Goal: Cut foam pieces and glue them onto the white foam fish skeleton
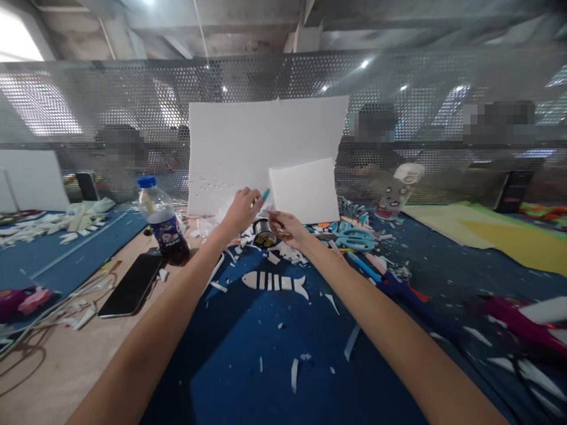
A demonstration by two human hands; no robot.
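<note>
Both arms reach far forward over a dark blue mat (283, 354). My left hand (241, 209) is closed round a thin tool with a teal tip (266, 193). My right hand (286, 227) pinches something small I cannot make out, just right of a metal spool of wire (263, 231). Both hands are above a pile of white foam scraps (283, 251). A white foam fish skeleton cut-out (274, 282) lies on the mat nearer to me. Two white foam boards, a large one (248, 141) and a small one (305, 189), stand upright behind the hands.
A cola bottle with a blue cap (163, 221) and a black phone (132, 284) lie at left. Light blue scissors (354, 236) and coloured craft pieces are at right. A perforated metal screen (88, 100) runs across the back, with people behind it. Yellow sheets (500, 233) lie far right.
</note>
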